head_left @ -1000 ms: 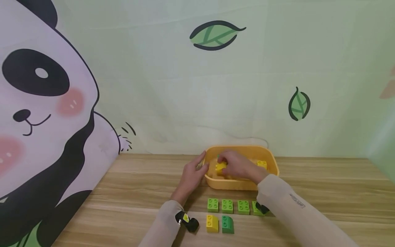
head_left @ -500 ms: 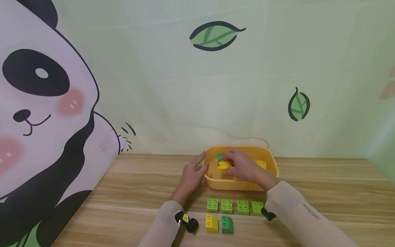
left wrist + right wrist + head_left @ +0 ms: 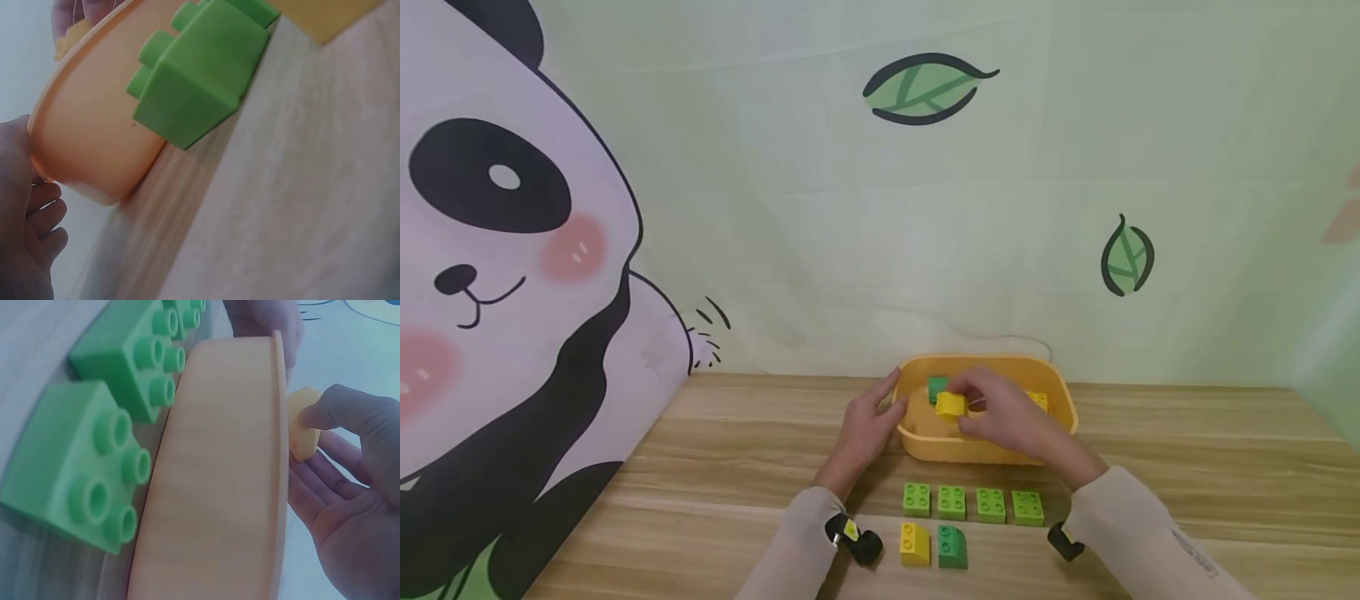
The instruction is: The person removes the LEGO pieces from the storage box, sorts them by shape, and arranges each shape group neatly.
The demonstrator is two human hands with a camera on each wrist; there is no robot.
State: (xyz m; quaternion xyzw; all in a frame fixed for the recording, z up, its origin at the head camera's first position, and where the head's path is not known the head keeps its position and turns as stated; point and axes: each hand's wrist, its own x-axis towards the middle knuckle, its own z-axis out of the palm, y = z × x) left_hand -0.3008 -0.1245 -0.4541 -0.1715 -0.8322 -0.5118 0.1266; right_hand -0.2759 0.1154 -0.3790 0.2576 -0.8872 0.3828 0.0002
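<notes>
My right hand (image 3: 1000,408) pinches a yellow toy brick (image 3: 951,406) between thumb and fingers, over the inside of the yellow-orange plastic bin (image 3: 970,450). In the right wrist view, the same yellow brick (image 3: 303,425) shows just beyond the bin's rim. My left hand (image 3: 867,425) grips the bin's left end at the rim; in the left wrist view its other fingers (image 3: 47,212) curl below the rim. Inside the bin lie a green brick (image 3: 937,389) at the back left and another yellow brick (image 3: 1038,401) at the right, partly hidden by my right hand.
In front of the bin stands a row of several light green bricks (image 3: 951,500). Nearer to me sit a yellow sloped brick (image 3: 914,543) and a dark green curved brick (image 3: 952,547). A printed panda backdrop (image 3: 820,250) rises behind the wooden table (image 3: 1187,467).
My right hand has shifted right and drawn slightly back with the yellow brick, uncovering the green brick in the bin. My left hand stays on the bin's end.
</notes>
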